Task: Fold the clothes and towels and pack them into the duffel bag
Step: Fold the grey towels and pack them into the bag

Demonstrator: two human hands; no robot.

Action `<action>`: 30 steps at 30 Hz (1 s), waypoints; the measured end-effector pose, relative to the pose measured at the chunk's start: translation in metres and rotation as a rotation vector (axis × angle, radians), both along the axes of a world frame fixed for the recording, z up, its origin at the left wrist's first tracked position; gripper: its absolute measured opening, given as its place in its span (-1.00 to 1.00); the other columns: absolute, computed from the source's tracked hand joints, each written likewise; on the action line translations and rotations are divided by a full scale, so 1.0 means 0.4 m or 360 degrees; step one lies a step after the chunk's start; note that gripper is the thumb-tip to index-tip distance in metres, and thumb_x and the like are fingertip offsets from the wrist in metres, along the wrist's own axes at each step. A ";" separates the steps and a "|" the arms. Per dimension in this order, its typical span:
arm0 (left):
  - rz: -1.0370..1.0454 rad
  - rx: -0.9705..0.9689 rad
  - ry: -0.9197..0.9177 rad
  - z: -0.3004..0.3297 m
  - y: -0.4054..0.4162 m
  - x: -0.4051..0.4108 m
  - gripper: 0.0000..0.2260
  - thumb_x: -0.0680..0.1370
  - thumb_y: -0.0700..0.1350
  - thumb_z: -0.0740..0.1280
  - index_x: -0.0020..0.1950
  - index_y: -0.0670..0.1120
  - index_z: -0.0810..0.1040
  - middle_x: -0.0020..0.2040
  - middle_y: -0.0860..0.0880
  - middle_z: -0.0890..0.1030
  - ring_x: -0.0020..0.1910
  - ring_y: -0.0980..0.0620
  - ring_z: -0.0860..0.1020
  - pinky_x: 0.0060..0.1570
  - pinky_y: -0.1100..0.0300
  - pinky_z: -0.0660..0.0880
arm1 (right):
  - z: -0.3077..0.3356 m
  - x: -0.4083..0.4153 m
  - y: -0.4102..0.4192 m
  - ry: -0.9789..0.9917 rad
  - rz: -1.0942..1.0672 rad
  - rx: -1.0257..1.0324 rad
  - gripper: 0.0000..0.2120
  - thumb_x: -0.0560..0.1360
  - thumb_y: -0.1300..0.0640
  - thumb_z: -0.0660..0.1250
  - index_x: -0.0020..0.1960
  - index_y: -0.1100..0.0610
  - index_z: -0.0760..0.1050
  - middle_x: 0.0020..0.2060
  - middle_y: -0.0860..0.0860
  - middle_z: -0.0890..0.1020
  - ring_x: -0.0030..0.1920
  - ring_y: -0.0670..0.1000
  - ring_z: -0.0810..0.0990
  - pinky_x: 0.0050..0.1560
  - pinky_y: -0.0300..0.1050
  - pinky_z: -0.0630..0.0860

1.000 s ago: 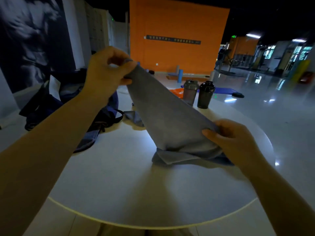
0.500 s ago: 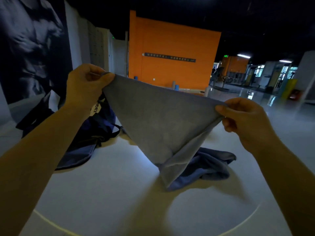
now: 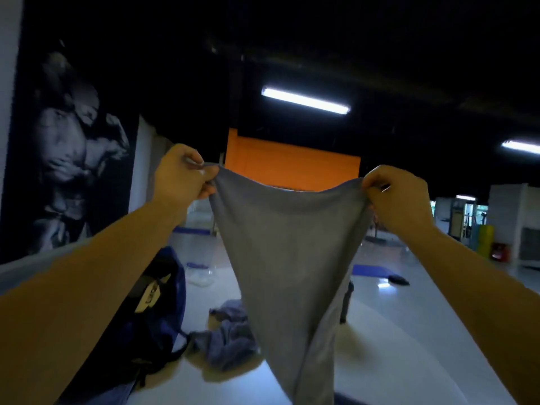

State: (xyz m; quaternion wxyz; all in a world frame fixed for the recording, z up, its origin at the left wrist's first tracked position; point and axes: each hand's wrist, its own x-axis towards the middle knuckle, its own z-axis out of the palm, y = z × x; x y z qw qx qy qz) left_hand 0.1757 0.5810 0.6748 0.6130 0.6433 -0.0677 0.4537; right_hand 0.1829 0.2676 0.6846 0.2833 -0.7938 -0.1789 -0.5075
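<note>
Between pinching fingers [image 3: 209, 173], grey towel [image 3: 289, 247].

Both bare forearms reach up and forward from the lower corners, raised to about the same height and set well apart. The left hand [image 3: 182, 171] is curled, thumb and fingertips pinching a top corner of the towel [image 3: 287, 247]. The right hand [image 3: 394, 197] is curled likewise, knuckles up, pinching the other top corner. The towel hangs between them.
</note>
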 end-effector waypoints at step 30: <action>0.1350 0.1453 -0.0387 0.472 -0.058 -0.187 -0.12 0.35 0.18 0.49 0.51 -0.17 0.19 0.50 -0.11 0.11 0.40 -0.18 0.23 0.29 -0.08 0.35 | 0.520 -0.246 -0.033 -0.0268 -0.0981 -0.0634 0.07 0.36 -0.16 0.49 0.55 0.07 -0.17 0.50 -0.04 -0.13 0.07 0.12 0.53 -0.20 -0.07 0.50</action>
